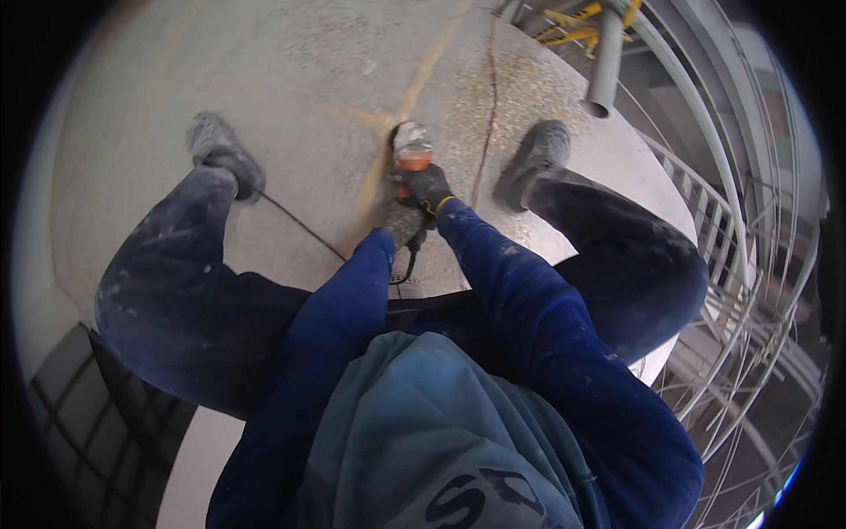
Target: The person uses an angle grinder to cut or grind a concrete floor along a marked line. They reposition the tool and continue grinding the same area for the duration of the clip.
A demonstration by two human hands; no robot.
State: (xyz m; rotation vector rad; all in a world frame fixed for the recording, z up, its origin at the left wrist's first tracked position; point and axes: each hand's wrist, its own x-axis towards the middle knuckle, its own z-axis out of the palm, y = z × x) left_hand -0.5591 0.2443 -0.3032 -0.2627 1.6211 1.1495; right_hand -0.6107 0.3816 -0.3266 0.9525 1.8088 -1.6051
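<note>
Between my spread feet, both gloved hands are wrapped round an orange angle grinder. Its dusty grey head rests at or just above the concrete floor, beside a yellowish line running along the surface. My right hand, in a dark glove with a yellow cuff edge, grips the body near the head. Closer to me, my left hand, in a mottled grey glove, holds the rear part. A black cord hangs from the tool's back end. The disc itself is hidden under the head.
A thin reddish cable lies along the floor right of the grinder, among scattered grit. At the right edge stand metal railings and a grey pipe, with yellow-black tape behind. A dark line runs near my left shoe.
</note>
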